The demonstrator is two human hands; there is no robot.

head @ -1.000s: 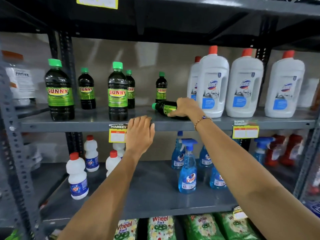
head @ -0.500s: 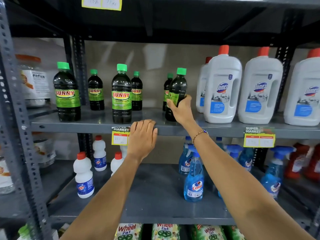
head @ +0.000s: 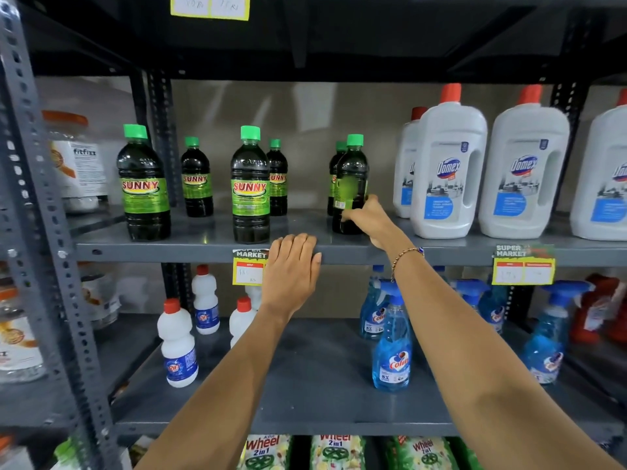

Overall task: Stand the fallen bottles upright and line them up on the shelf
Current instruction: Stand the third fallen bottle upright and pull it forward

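Note:
Several dark Sunny bottles with green caps stand on the grey middle shelf [head: 203, 247]. The one furthest right [head: 351, 178] stands upright with its label turned away, and my right hand [head: 368, 217] grips its lower part. Another small bottle [head: 336, 178] stands right behind it. Two large Sunny bottles [head: 144, 188] [head: 250, 188] stand at the front, two small ones [head: 196, 179] [head: 278, 179] behind them. My left hand [head: 291, 266] rests flat on the shelf's front edge, holding nothing.
White Domex jugs [head: 448, 171] with red caps stand close to the right of the held bottle. Price tags [head: 249, 268] hang on the shelf edge. Below are white bottles [head: 178, 344] and blue Colin sprays [head: 392, 347]. A perforated upright [head: 44, 232] is at left.
A second ago the bottle lay on its side under my right hand. It now stands upright, and my right hand has slid down to its base. The left hand stayed on the shelf edge.

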